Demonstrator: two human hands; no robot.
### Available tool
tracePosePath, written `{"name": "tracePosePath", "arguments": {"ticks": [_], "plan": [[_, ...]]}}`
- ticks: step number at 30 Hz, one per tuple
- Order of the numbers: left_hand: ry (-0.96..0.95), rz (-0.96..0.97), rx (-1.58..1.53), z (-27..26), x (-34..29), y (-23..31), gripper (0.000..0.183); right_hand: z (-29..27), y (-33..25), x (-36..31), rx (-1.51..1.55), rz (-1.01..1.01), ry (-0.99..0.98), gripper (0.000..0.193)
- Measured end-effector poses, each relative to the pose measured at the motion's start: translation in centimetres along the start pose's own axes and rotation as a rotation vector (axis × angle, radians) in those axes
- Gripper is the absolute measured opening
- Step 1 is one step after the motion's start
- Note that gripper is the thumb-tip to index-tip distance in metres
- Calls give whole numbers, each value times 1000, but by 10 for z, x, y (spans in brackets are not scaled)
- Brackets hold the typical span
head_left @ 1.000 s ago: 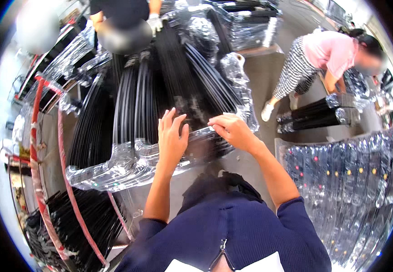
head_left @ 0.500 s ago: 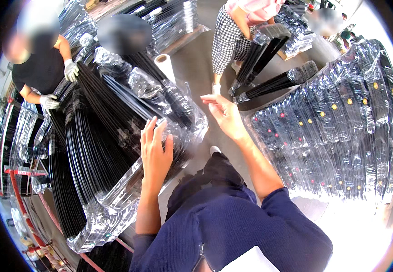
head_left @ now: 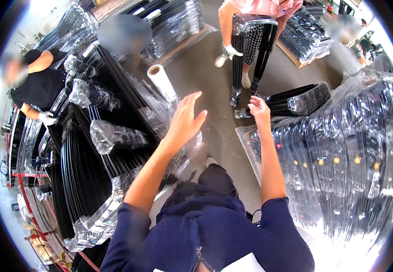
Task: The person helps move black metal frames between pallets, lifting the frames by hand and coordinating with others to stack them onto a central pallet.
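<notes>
Black bundle [head_left: 313, 99], film-wrapped at its ends, lies on the floor [head_left: 226, 143] just beyond the right hand [head_left: 261, 114], beside the stack at right. Nearest the viewer: dark blue zipped top [head_left: 173, 235] on the person, both forearms extended forward. Left hand [head_left: 185, 121]: open, fingers extended, thumb held apart, nothing in its grasp; it is raised near the inner edge of the stack at left. Right hand: half open, fingers loosely bent, nothing seen in it; its fingertips come close to the near end of the black bundle in this view, and contact cannot be confirmed. To the left, a stack of long black strips [head_left: 76, 149] with clear film [head_left: 99, 217] about its near ends. To the right, a film-wrapped stack [head_left: 337, 145] bearing round yellow dots. Past the left hand, a roll of film [head_left: 163, 86] rests beside the left stack. Farther off, a co-worker in a pink top [head_left: 269, 5] has a white-gloved hand [head_left: 232, 51] at an upright black bundle [head_left: 237, 72]. At far left, a co-worker in a black shirt [head_left: 37, 90] stands alongside the strips
</notes>
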State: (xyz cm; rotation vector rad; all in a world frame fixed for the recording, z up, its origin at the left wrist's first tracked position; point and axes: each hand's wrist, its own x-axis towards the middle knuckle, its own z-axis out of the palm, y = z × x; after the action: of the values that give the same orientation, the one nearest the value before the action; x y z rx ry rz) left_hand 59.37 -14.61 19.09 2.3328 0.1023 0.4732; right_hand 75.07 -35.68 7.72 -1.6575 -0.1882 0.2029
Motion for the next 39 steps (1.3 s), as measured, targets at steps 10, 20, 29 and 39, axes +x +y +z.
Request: {"name": "tracePosePath", "arguments": {"ticks": [10, 20, 29, 39], "plan": [[-265, -243, 62, 99, 117, -93, 64, -96, 86, 133, -139, 239, 143, 50], [-165, -508, 108, 102, 169, -155, 90, -91, 67, 205, -192, 240, 94, 57], [2, -707, -270, 175, 221, -163, 115, -27, 61, 255, 96, 495, -120, 87], [-119, -410, -1573, 30, 458, 50, 36, -3, -144, 280, 216, -160, 45, 47]]}}
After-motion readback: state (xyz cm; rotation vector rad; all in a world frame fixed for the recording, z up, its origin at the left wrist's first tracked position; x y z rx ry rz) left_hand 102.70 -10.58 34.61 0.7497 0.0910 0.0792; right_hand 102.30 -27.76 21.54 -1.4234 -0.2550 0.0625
